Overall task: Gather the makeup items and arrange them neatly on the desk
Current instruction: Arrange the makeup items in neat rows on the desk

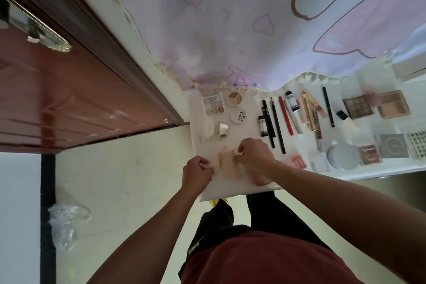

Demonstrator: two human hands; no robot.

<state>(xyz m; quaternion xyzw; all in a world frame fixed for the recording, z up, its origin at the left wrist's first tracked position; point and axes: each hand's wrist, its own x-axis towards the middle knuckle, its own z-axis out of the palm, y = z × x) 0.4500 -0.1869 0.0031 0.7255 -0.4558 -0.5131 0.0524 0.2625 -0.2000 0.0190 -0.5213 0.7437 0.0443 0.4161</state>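
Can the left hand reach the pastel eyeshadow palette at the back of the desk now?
Probably yes, though not at once: the left hand pinches a peach item, and a white puff lies between it and the palette.

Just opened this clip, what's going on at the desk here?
A person stands at a white desk, working on a blurred peach-coloured item near its front edge. The left hand and right hand seem to pinch it from either side. Behind it lie an eyeshadow palette and round compacts. To the right, pencils and more makeup are laid out in rows.
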